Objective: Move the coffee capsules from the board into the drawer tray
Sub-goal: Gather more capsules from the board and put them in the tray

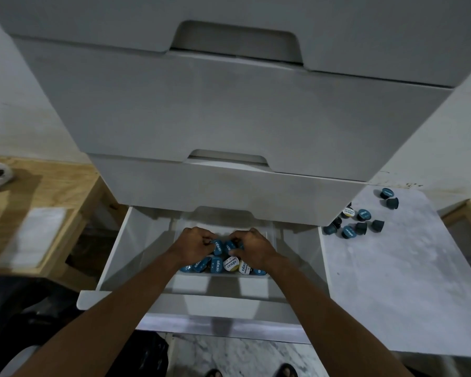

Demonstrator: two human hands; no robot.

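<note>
Both hands in open drawer tray [269, 257]. Left hand [195, 244] fingers curled on blue capsule [217, 246]; right hand [252, 247] fingers pinching another. Capsule pile just near of fingers. More capsules [362, 221] on board [392, 281], far right.

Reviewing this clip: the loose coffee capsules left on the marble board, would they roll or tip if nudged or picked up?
Probably. The coffee capsules on the board are small tapered cups, and several already lie on their sides, so a nudge would likely roll them in a curve. They look rigid and light, easy to pinch. The smooth board likely lets them slide.
</note>
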